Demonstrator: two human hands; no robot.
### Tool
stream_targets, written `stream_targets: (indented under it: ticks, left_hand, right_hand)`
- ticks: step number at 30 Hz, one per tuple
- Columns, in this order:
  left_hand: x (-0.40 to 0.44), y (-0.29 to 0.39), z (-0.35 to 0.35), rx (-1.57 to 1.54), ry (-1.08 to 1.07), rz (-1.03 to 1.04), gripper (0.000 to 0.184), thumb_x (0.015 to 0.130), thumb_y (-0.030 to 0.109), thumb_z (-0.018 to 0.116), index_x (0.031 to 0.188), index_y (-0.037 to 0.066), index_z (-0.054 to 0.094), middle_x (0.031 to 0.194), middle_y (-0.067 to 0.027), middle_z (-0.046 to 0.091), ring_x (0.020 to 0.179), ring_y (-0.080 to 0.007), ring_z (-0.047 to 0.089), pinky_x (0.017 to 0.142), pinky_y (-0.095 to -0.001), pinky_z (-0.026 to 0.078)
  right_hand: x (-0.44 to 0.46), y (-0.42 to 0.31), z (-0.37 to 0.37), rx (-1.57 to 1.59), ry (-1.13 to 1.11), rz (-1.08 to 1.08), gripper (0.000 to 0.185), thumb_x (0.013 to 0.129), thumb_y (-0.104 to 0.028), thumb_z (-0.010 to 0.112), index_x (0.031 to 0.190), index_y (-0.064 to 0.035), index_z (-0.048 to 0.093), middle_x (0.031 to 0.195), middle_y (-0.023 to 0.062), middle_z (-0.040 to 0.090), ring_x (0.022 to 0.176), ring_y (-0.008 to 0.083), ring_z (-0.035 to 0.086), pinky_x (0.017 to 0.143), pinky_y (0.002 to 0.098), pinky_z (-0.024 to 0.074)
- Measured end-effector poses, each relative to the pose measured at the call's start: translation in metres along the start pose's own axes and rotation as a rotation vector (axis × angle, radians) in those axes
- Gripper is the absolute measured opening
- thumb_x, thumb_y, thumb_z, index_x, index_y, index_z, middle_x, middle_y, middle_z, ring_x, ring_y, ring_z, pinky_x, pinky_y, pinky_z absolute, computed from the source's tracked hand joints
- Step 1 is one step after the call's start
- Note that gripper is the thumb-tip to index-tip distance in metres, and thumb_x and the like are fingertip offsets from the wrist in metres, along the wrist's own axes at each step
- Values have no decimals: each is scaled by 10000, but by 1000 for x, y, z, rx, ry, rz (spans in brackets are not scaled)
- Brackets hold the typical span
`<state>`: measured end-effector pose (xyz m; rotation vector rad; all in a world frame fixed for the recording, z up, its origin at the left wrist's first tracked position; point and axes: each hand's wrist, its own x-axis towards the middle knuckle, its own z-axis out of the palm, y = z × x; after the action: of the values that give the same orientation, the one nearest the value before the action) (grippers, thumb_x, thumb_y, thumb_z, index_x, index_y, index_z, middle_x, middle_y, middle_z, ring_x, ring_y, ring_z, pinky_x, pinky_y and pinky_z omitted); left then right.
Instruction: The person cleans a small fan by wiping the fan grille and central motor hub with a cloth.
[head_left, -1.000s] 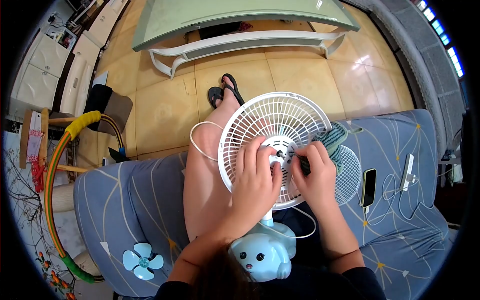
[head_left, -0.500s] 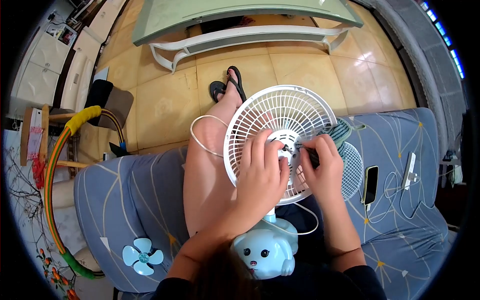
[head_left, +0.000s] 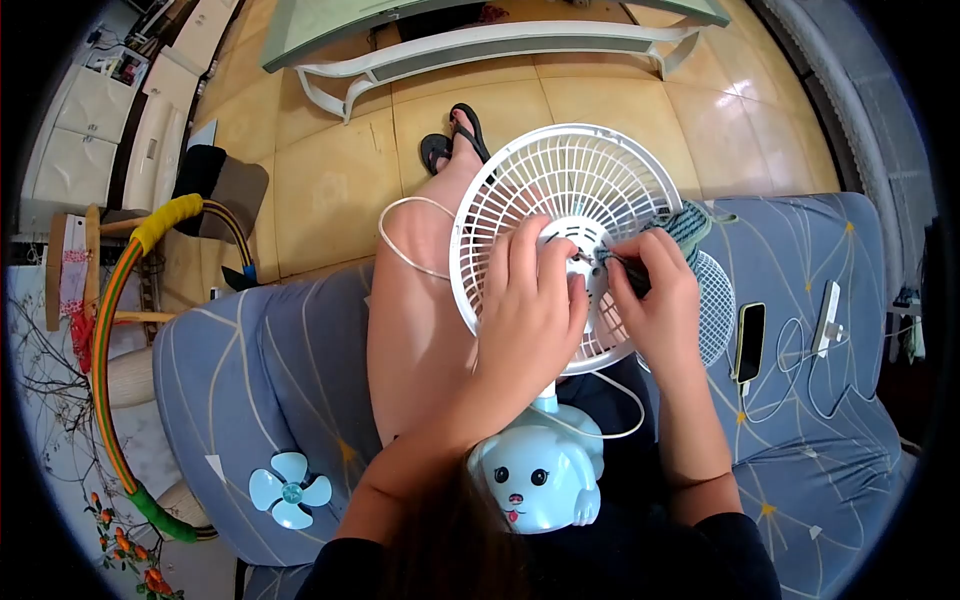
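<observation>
The white fan guard [head_left: 520, 160], its hub facing up, stands on a light-blue dog-shaped base [head_left: 545, 475] in my lap. My left hand [head_left: 530, 310] lies over the guard's left side, thumb and forefinger curled at the hub [head_left: 590, 235] and its small shaft. My right hand [head_left: 660, 290] is closed on a dark teal striped cloth [head_left: 685, 228] and presses a bunched end of it against the hub's right side. Between the fingers, the cloth's tip is partly hidden. A white cord [head_left: 635, 400] loops around the fan.
Light-blue fan blades [head_left: 291, 491] lie on the blue sofa [head_left: 215, 350] at left. To the right are a round mesh front guard [head_left: 715, 310], a charging phone [head_left: 749, 343] and a power strip [head_left: 827, 318]. A glass-topped table [head_left: 480, 60] stands ahead; a striped hoop [head_left: 108, 350] is at far left.
The guard and both hands appear slightly higher in view, along with a small shift of the whole scene. Both hands stay at the hub, the right one still with the cloth.
</observation>
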<state>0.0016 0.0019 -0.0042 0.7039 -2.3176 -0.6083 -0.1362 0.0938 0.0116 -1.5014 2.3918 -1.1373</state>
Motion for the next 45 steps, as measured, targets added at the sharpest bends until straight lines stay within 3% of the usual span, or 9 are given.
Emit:
stream_targets:
  ticks: [2, 6, 13, 20, 24, 31, 36, 43, 45]
  left_hand:
    - [-2, -3, 2, -33, -4, -42, 329, 857, 42, 734, 1159, 7, 608, 1333, -219, 561, 1212, -426, 546, 1039, -514, 452]
    - [-6, -8, 1, -75, 14, -78, 291, 883, 47, 720, 1154, 22, 617, 1333, -212, 569, 1242, -416, 537, 1053, -518, 437]
    - [-6, -5, 2, -59, 14, -58, 296, 889, 42, 707, 1165, 22, 602, 1356, -220, 556, 1257, -420, 533, 1072, -515, 420]
    - [-9, -9, 2, -13, 29, -67, 331, 870, 41, 715, 1178, 14, 598, 1339, -220, 561, 1230, -423, 544, 1057, -518, 439]
    - [-8, -7, 1, -44, 13, -65, 334, 884, 49, 718, 1189, 9, 587, 1353, -229, 551, 1245, -434, 537, 1068, -533, 426]
    - [-8, -8, 1, -37, 3, -81, 335, 886, 43, 711, 1196, 14, 588, 1363, -228, 549, 1243, -433, 536, 1068, -532, 425]
    - [-5, -5, -1, -48, -19, -52, 349, 877, 44, 715, 1201, 8, 590, 1362, -231, 546, 1249, -435, 530, 1069, -532, 426]
    - [-5, -6, -1, -3, -31, -6, 392, 856, 59, 721, 1212, -29, 585, 1362, -268, 531, 1214, -447, 539, 1053, -529, 453]
    - [-2, -1, -2, -8, -46, -2, 396, 853, 60, 722, 1214, -28, 584, 1362, -269, 530, 1216, -449, 538, 1056, -533, 451]
  right_hand:
    - [-3, -2, 1, -48, -3, -33, 162, 829, -31, 775, 951, -33, 668, 932, 141, 647, 759, 362, 680, 651, 428, 551]
    - [-7, 0, -9, -30, -158, -342, 187, 779, -29, 778, 931, -51, 671, 928, 129, 650, 755, 345, 684, 648, 423, 555]
    - [7, 1, 1, -15, 30, 7, 148, 840, -51, 777, 940, -42, 669, 933, 129, 652, 771, 371, 681, 665, 439, 562]
    - [1, -6, -7, -26, -120, -268, 180, 804, -61, 791, 942, -49, 677, 943, 121, 658, 773, 355, 692, 666, 434, 571]
    - [8, -3, 3, -25, 19, -67, 166, 812, -69, 786, 924, -55, 663, 922, 122, 644, 754, 361, 683, 646, 445, 563]
    - [2, -7, -3, -30, -109, -252, 180, 806, -73, 790, 942, -52, 673, 925, 118, 648, 770, 347, 688, 665, 442, 571]
    - [11, -1, 6, -9, 69, 8, 152, 840, -43, 767, 945, -28, 657, 933, 135, 636, 781, 385, 675, 666, 443, 553]
    - [3, 1, -8, 73, -142, -92, 148, 831, -39, 771, 939, -36, 670, 931, 134, 638, 786, 384, 672, 677, 433, 554]
    - [5, 9, -3, 71, -44, -5, 156, 829, -49, 781, 941, -36, 673, 923, 136, 640, 791, 376, 674, 686, 426, 555]
